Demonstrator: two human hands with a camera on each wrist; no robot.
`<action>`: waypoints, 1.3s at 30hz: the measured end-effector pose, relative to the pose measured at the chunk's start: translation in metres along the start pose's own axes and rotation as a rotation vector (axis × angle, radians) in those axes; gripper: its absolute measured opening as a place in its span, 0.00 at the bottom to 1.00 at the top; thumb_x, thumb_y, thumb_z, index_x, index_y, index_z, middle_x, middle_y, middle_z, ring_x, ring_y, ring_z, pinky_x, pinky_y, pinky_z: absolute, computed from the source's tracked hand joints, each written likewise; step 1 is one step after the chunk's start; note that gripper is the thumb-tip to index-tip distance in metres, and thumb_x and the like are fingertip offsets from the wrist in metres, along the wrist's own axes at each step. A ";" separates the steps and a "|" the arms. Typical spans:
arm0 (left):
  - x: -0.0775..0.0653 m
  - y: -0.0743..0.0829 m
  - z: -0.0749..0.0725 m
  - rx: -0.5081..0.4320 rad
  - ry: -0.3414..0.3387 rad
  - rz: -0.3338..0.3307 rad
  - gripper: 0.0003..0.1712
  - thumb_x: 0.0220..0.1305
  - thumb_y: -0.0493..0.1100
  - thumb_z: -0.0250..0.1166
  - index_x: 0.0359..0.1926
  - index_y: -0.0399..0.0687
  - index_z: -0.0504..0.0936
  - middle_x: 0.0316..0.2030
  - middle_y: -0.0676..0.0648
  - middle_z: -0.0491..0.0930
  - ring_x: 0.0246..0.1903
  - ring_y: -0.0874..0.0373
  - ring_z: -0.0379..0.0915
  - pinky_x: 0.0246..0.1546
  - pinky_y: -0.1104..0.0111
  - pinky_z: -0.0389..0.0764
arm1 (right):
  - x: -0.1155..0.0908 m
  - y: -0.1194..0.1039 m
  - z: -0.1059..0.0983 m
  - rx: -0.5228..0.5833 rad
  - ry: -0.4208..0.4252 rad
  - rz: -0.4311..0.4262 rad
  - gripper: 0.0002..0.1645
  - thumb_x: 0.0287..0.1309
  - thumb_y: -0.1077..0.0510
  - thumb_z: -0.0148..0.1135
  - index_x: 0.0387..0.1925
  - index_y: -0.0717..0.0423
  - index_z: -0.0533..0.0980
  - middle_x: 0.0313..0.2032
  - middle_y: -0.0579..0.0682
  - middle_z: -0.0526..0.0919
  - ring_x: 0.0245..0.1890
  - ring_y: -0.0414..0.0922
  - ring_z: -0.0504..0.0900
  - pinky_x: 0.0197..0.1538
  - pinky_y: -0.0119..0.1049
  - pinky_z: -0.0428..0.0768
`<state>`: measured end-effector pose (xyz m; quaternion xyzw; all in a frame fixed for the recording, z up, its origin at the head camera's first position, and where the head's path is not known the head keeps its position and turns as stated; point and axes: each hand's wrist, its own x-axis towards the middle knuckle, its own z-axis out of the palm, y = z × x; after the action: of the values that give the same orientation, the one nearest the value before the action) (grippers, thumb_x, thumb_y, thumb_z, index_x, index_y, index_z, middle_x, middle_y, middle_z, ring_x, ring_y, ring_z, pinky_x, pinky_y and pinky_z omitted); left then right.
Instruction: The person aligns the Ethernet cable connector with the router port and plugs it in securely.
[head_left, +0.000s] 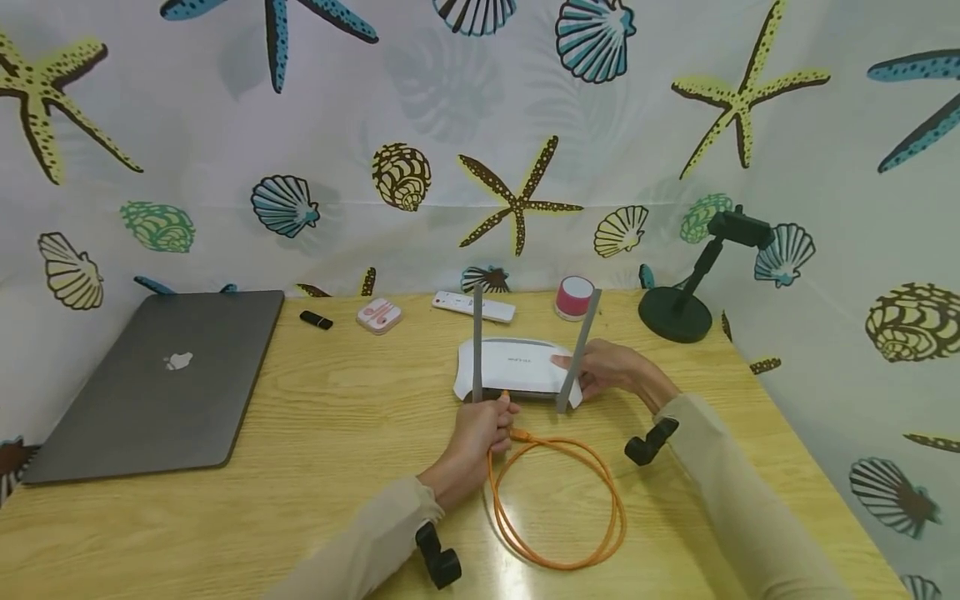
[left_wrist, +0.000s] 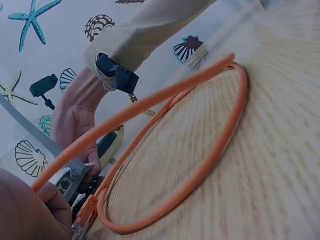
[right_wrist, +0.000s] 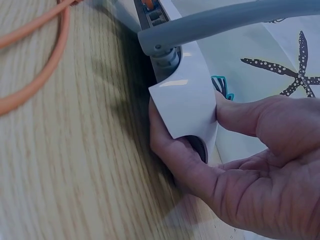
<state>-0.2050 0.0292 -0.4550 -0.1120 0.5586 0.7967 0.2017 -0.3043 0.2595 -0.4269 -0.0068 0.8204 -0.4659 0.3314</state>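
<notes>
A white router with two grey antennas sits on the table, its port side facing me. My right hand grips the router's right end; in the right wrist view the thumb lies on the top of its white casing and fingers are underneath. My left hand pinches one end of an orange network cable at the router's ports. An orange tip shows at the port edge, but how far it sits in is hidden. The cable's other plug lies loose beside the left hand, with the cable coiled in front.
A closed laptop lies at the left. Along the back are a black USB stick, a small pink-and-white case, a white remote, a pink-and-white round container and a black stand. A patterned cloth hangs behind.
</notes>
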 end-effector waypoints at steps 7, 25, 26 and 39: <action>0.005 0.002 -0.002 0.003 -0.035 -0.009 0.16 0.74 0.39 0.50 0.48 0.27 0.77 0.17 0.56 0.67 0.12 0.69 0.49 0.13 0.79 0.54 | 0.002 -0.001 -0.005 0.010 -0.013 0.002 0.24 0.69 0.43 0.55 0.31 0.60 0.79 0.28 0.48 0.84 0.30 0.41 0.83 0.36 0.32 0.84; -0.004 -0.008 -0.016 0.099 -0.129 0.022 0.20 0.76 0.42 0.51 0.54 0.26 0.74 0.46 0.34 0.85 0.33 0.62 0.85 0.41 0.69 0.87 | 0.011 -0.004 0.001 0.100 0.154 0.033 0.22 0.62 0.42 0.63 0.33 0.59 0.74 0.24 0.46 0.82 0.26 0.38 0.81 0.31 0.30 0.82; -0.004 -0.008 -0.017 0.104 -0.132 0.030 0.20 0.75 0.41 0.52 0.54 0.25 0.74 0.46 0.34 0.85 0.32 0.62 0.85 0.41 0.68 0.87 | 0.011 -0.004 0.001 0.099 0.160 0.026 0.22 0.62 0.42 0.63 0.34 0.59 0.74 0.24 0.46 0.83 0.26 0.39 0.81 0.31 0.30 0.82; -0.012 -0.003 -0.027 0.382 -0.108 0.191 0.15 0.71 0.35 0.56 0.51 0.24 0.75 0.36 0.32 0.82 0.19 0.59 0.77 0.24 0.64 0.86 | 0.009 -0.014 0.007 -0.073 0.231 0.032 0.24 0.61 0.41 0.65 0.30 0.60 0.77 0.28 0.50 0.85 0.30 0.41 0.85 0.42 0.38 0.87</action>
<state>-0.1942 0.0027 -0.4617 0.0246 0.6959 0.6967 0.1724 -0.3114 0.2430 -0.4236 0.0476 0.8696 -0.4280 0.2416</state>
